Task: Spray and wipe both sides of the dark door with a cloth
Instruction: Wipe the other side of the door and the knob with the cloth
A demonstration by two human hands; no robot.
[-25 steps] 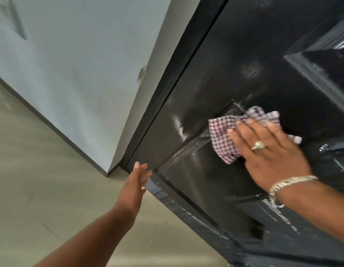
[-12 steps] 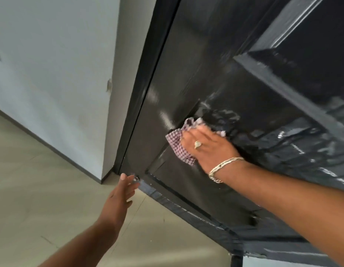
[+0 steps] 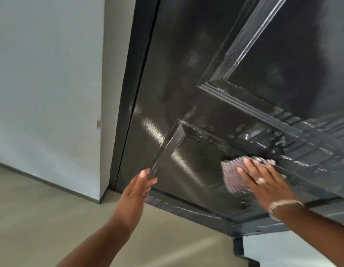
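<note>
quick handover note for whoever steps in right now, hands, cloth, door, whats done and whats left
Right hand: flat, fingers straight, pressing the checked cloth against the lower panel of the dark door.
Left hand: open, holding nothing, raised near the door's lower part; contact unclear.
No spray bottle in view.
Done: this face looks wet and streaked around the lower panel.
Left: finish wiping this face, then do the other side, which is not visible.

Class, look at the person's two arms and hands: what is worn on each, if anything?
Both forearms are bare, no sleeves in view. The right hand wears a pale, gold-toned ring with a raised top on one finger, and a light metallic link bracelet circles that wrist. The left hand and its wrist show no jewellery or glove.
</note>
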